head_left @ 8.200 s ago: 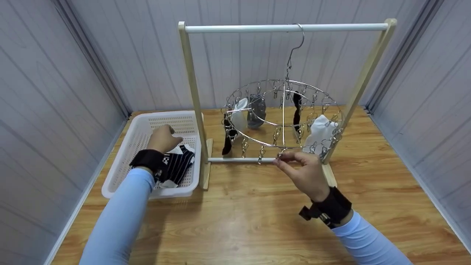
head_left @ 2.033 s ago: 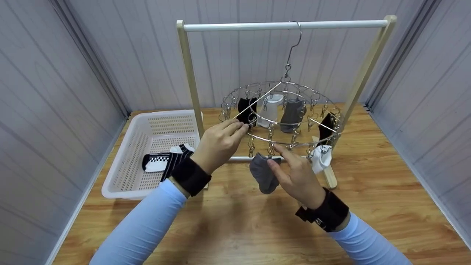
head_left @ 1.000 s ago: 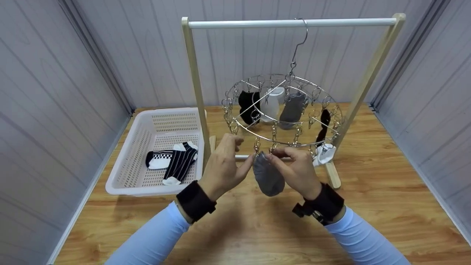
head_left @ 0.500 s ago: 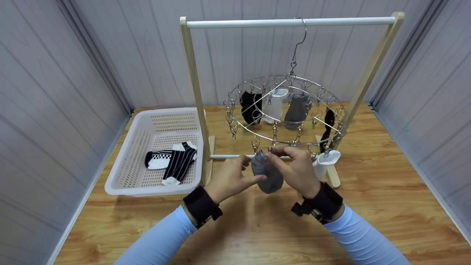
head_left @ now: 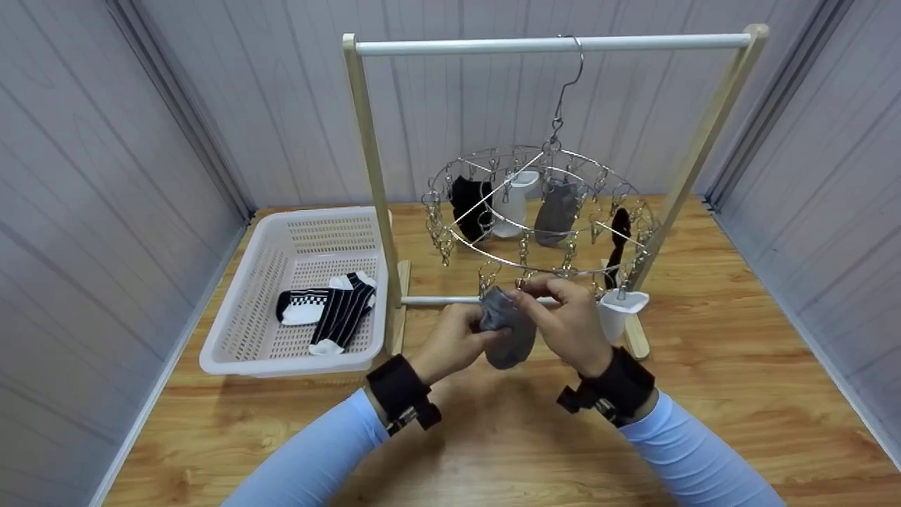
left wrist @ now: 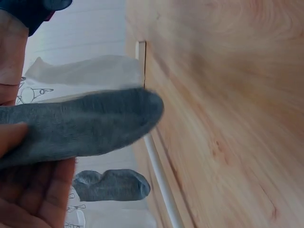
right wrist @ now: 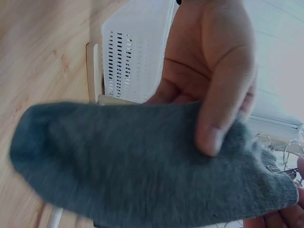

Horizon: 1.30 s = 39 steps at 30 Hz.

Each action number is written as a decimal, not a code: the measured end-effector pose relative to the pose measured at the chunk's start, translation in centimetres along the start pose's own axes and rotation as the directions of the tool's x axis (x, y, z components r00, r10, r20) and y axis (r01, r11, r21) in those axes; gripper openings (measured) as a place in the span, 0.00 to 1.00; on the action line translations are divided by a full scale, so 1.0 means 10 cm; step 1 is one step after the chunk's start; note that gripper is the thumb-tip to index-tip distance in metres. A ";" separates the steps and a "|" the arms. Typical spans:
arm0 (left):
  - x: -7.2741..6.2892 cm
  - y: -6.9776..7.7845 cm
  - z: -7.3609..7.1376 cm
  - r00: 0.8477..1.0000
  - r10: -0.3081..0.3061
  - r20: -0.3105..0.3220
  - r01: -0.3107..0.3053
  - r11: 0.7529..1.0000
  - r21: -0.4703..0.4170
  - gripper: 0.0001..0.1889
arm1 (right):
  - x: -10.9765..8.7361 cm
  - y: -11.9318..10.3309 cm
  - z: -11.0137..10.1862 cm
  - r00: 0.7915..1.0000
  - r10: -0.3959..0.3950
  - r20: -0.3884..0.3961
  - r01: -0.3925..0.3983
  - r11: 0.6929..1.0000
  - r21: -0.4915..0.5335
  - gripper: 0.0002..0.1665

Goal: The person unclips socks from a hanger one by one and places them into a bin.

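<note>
A grey ankle sock (head_left: pixel 512 341) hangs at the front of a round metal sock hanger (head_left: pixel 486 252), its cuff at a small metal clip (right wrist: pixel 286 172). My left hand (head_left: pixel 454 341) pinches the sock's left side; its thumb (right wrist: pixel 213 128) lies across the fabric in the right wrist view. At the cuff, my right hand (head_left: pixel 566 320) pinches the clip between thumb and fingertips, partly hidden in the head view. Only its fingers (right wrist: pixel 280 219) show at the right wrist view's edge. A white sock (head_left: pixel 616 317) hangs just right of that hand.
Behind hang a black sock (head_left: pixel 470 204), a white one (head_left: pixel 510 211), another grey sock (head_left: pixel 557 211) and, at right, a black one (head_left: pixel 618 243). A wooden rack with a white bar (head_left: pixel 457 47) carries the hanger. Left stands a white basket (head_left: pixel 232 317) with patterned socks (head_left: pixel 343 313).
My left hand has left the hanger's rim, dropped, and taken hold of the grey sock's side. The right hand stays near the clip. Since the oldest frame, the hanger has turned and the left hand has left the basket.
</note>
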State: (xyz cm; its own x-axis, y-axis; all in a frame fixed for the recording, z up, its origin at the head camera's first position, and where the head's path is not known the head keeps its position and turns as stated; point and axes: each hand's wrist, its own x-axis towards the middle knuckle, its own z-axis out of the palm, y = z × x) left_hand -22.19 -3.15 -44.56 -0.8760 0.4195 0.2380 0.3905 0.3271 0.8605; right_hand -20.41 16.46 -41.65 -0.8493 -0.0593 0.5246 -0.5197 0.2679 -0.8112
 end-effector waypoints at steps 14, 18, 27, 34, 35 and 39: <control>-0.05 -0.01 -0.04 0.999 0.002 0.044 -0.003 0.999 0.032 0.04 | 0.01 0.11 0.01 0.966 -0.240 -0.098 0.242 0.970 0.010 0.04; -0.07 -0.01 -0.08 0.996 -0.025 0.087 0.021 0.999 0.050 0.04 | 0.01 0.11 0.01 0.953 -0.282 -0.112 0.282 0.959 -0.018 0.05; -0.12 0.04 -0.27 0.989 -0.046 0.140 0.020 0.984 0.179 0.04 | 0.01 0.09 0.00 0.954 -0.279 -0.113 0.280 0.960 -0.008 0.05; -0.21 0.15 -0.56 0.990 -0.056 0.128 0.032 0.983 0.178 0.04 | -0.03 0.07 -0.02 0.980 -0.172 -0.104 0.171 0.985 -0.016 0.04; -0.23 0.16 -0.62 0.990 -0.067 0.124 0.045 0.985 0.170 0.04 | -0.03 0.07 -0.02 0.983 -0.154 -0.102 0.153 0.988 -0.009 0.04; -0.27 0.20 -0.90 0.991 -0.099 0.094 0.088 0.989 0.116 0.03 | -0.04 0.04 -0.02 0.988 -0.118 -0.096 0.121 0.992 0.025 0.04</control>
State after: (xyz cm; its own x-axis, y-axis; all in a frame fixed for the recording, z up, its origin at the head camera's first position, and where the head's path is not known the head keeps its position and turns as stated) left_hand -21.61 -11.23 -39.39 -0.8799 0.4626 0.1086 0.3424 0.4587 0.8200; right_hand -20.24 16.79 -42.08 -0.7691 0.0018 0.6391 -0.6209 0.2347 -0.7479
